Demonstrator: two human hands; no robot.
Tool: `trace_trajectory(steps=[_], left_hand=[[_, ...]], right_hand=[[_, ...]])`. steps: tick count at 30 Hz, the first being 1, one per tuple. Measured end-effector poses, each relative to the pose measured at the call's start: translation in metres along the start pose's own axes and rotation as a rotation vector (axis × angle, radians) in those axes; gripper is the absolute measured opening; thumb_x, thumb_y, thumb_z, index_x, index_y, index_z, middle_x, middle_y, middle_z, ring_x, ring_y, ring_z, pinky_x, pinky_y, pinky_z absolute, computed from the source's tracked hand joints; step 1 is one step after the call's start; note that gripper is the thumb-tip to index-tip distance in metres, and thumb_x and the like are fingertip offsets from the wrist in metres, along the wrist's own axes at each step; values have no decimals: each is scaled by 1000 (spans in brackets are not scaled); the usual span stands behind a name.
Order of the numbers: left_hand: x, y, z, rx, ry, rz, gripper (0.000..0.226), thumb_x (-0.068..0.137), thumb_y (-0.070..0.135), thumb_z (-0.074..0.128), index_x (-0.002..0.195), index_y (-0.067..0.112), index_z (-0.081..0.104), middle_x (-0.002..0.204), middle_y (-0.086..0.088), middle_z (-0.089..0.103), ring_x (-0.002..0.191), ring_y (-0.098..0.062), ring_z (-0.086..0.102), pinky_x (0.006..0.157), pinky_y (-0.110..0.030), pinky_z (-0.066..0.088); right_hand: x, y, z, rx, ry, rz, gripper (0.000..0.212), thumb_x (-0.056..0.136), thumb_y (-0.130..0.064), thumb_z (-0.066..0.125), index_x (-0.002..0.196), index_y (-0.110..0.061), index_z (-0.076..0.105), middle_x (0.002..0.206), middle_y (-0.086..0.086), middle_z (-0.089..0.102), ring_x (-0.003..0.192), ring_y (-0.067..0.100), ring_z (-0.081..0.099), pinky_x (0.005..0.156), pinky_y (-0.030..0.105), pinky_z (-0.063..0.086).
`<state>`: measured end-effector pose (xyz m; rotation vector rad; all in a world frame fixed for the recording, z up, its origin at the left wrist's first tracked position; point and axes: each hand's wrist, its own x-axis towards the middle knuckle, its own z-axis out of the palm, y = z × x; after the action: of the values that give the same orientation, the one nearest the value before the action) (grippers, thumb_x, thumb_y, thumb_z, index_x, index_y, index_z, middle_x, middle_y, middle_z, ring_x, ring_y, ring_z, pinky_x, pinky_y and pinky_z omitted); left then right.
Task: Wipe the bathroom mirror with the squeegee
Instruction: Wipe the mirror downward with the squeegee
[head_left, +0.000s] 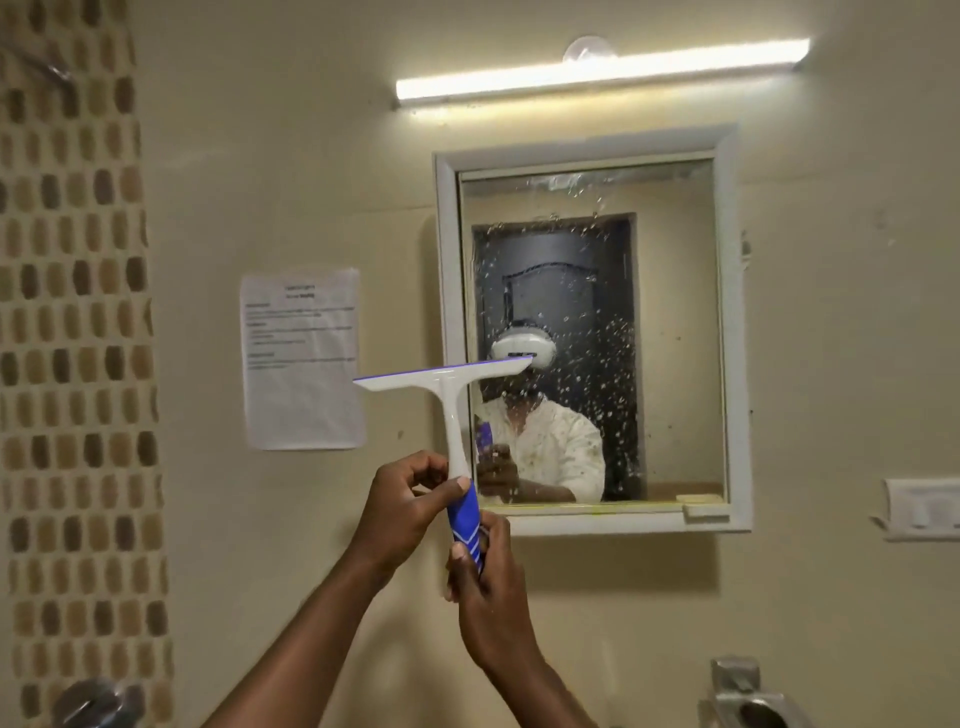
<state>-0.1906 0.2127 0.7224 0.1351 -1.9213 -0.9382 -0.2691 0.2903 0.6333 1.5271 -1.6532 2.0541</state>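
A white squeegee (445, 379) with a blue handle is held upright in front of the wall, its blade level and overlapping the mirror's left edge. My left hand (402, 506) grips the handle at the join of white and blue. My right hand (480, 564) wraps the handle's bottom end. The white-framed mirror (675, 312) hangs on the wall to the right, speckled with many water droplets, mostly over its middle. I cannot tell whether the blade touches the glass.
A printed paper notice (301, 358) is stuck on the wall left of the mirror. A tube light (602, 70) glows above it. Mosaic tiles (78, 364) run down the far left. A switch plate (922, 509) and a metal holder (753, 696) sit at the right.
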Motion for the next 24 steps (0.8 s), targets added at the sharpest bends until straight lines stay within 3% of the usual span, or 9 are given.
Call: trace_trajectory(steps=[4,8,11,14,17,21,22,24], left_hand=[[18,13,18,17,-3,93,15,83,16,69,72,25,66,71,9,66,68,-6,60,65,-16,49],[32,22,31,59,9,122,7,84,20,68,81,26,67,78,5,70,75,-9,64,72,-26,53],[42,27,39,137,34,177,8,84,27,66,85,35,64,82,10,69,78,-9,64,71,-27,55],[51,32,46,177,71,263,7,86,34,62,91,37,64,84,15,67,79,-4,62,67,-16,50],[63,38,49,271,96,349,33,86,48,48,103,26,65,89,15,62,81,-2,59,66,-10,44],[81,41,44,384,174,438,38,94,48,41,116,24,61,97,11,61,86,-7,57,71,-23,49],[84,42,42,410,194,459,35,95,45,42,118,25,59,97,12,61,88,-7,57,72,-26,50],[89,43,37,454,226,491,32,94,42,42,118,29,58,96,14,60,88,-6,55,72,-27,50]], right_hand=[[18,-8,-22,-15,23,-18,16,94,-33,45,110,-35,42,67,-3,58,55,6,53,53,27,47],[31,-16,-38,-25,47,-58,20,93,-41,44,113,-36,43,68,-1,60,55,11,53,55,38,49],[43,-15,-46,-32,73,-81,22,95,-33,45,116,-34,42,74,-2,62,60,8,56,57,30,50],[57,-19,-50,-41,101,-111,25,94,-32,44,119,-34,41,84,-5,62,70,6,58,66,22,47],[75,-27,-51,-61,153,-161,29,93,-37,42,121,-34,40,88,-8,64,71,0,58,66,15,46],[104,-47,-49,-110,260,-248,32,90,-42,39,122,-44,37,105,-16,62,90,-10,59,72,4,44],[111,-52,-49,-133,277,-277,34,91,-41,39,125,-45,34,111,-15,61,96,-6,59,76,7,46],[129,-60,-50,-193,305,-327,42,95,-38,40,136,-40,29,120,-3,60,102,6,60,86,27,52]])
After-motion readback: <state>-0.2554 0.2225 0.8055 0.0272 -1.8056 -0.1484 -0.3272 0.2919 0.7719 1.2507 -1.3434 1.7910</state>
